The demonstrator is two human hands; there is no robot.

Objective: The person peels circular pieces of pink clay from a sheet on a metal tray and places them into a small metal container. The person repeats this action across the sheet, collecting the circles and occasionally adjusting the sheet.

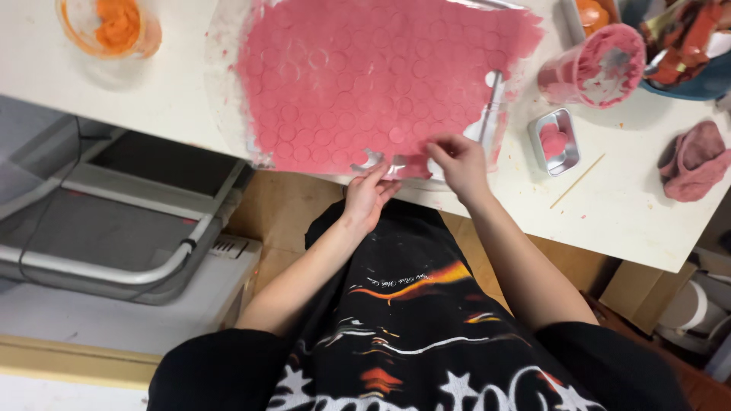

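Head view: a flat rolled sheet of pink dough stamped with small circles is spread on a white counter, its near edge at the counter's front rim. That edge is pinched by the right hand, fingers closed on the sheet, with the dough lying away from them; the left hand is just beside, fingertips on the same edge. A small rectangular metal tin holds a pink lump, a pink-smeared tub appears nearly emptied, and a clear cup holds orange dough.
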